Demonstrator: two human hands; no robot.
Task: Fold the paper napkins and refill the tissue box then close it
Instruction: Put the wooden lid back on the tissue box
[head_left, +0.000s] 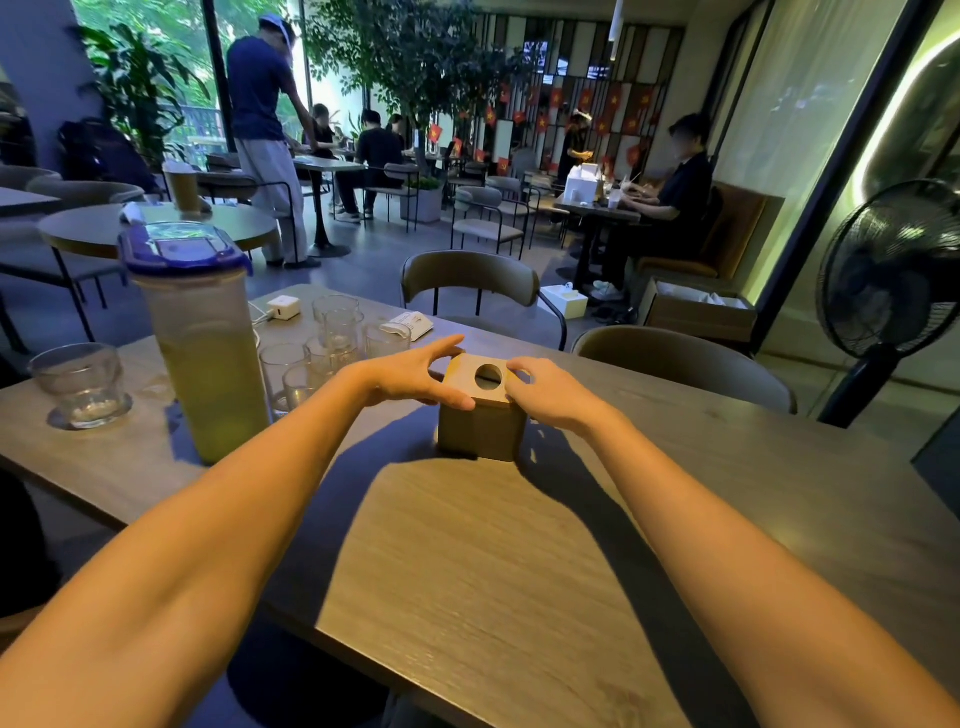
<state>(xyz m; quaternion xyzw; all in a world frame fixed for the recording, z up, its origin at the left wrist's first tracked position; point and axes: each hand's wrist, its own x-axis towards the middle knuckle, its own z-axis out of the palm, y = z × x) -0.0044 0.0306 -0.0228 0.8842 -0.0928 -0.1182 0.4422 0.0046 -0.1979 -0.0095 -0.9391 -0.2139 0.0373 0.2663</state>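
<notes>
A square wooden tissue box (480, 428) stands on the wooden table (493, 571) in front of me. Its flat lid (467, 382), with a round hole in the middle, lies on top of the box. My left hand (415, 376) grips the lid's left edge, thumb on the near side and fingers reaching over the far side. My right hand (545, 389) grips the lid's right edge with curled fingers. No paper napkins show around the box, and the hole looks dark inside.
A tall pitcher (200, 338) with a blue lid stands at the left, with several drinking glasses (332, 343) behind and beside it. A white charger (283, 307) and a small packet (410, 326) lie farther back. Chairs line the table's far side; a fan (893, 280) stands at the right.
</notes>
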